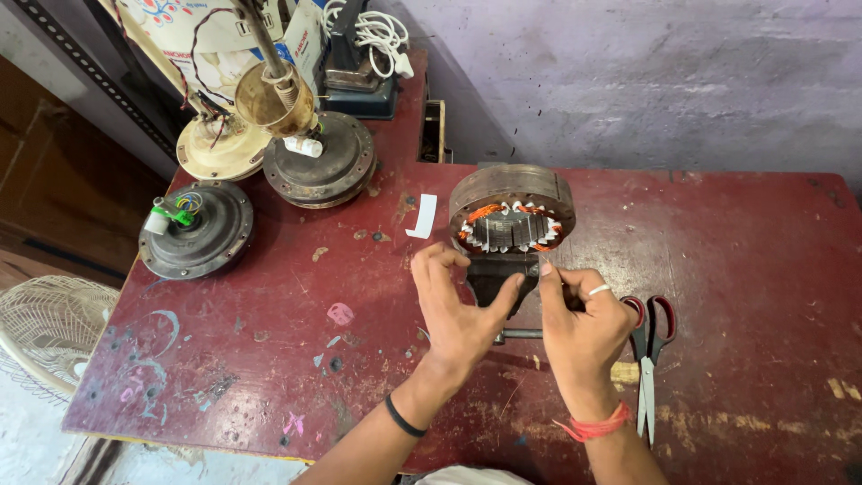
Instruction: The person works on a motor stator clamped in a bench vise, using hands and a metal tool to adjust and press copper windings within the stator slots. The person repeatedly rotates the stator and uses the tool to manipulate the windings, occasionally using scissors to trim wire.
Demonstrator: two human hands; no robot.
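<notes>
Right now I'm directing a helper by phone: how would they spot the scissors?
On the dark red table, look just right of the person's right hand. The scissors lie there, blades pointing toward the near edge; they alone have red-and-black handles.

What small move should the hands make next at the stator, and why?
Probably bring the right hand up to the stator slots. It pinches something thin just below the copper windings, where white insulation strips show, while the left hand hovers open beside the vise.

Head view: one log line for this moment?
left hand: open by black vise | right hand: pinching at round copper-wound stator | red-handled scissors: on table
</notes>
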